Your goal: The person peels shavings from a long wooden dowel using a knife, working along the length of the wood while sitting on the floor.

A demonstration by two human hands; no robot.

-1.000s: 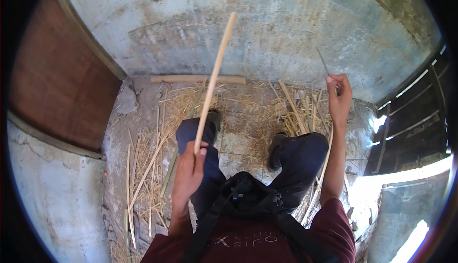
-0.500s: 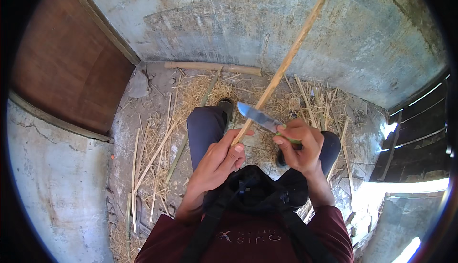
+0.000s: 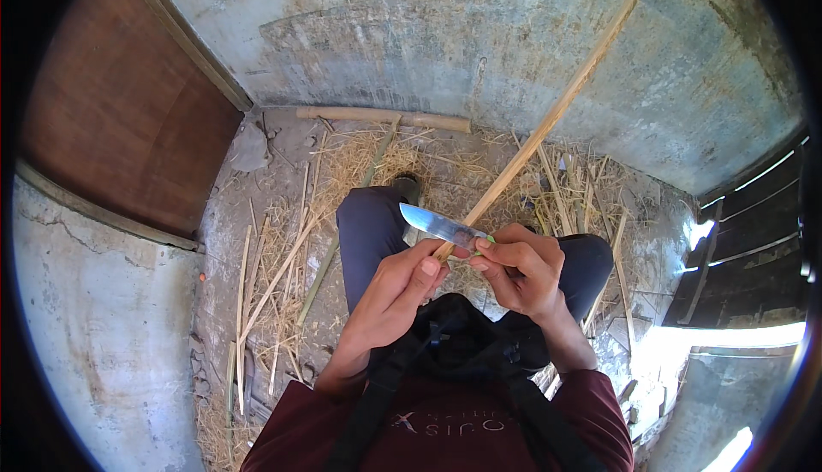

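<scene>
Left hand point(image 3: 390, 296) and right hand point(image 3: 529, 275) close together in front

Both forearms point(image 3: 569, 339) slant inward. The left fingers point(image 3: 407, 262) curl closed, thumb point(image 3: 423, 274) on top; the right thumb point(image 3: 488, 272) and fingers point(image 3: 511, 251) pinch, tips toward the left hand. The knees point(image 3: 366, 215) are bent, spread apart.

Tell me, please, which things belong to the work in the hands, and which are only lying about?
In the work:
knife, held by the right fingers
long wooden strip, held by the left fingers

Lying about:
thick pole
green strip
pale strips
straw-like shavings
</scene>
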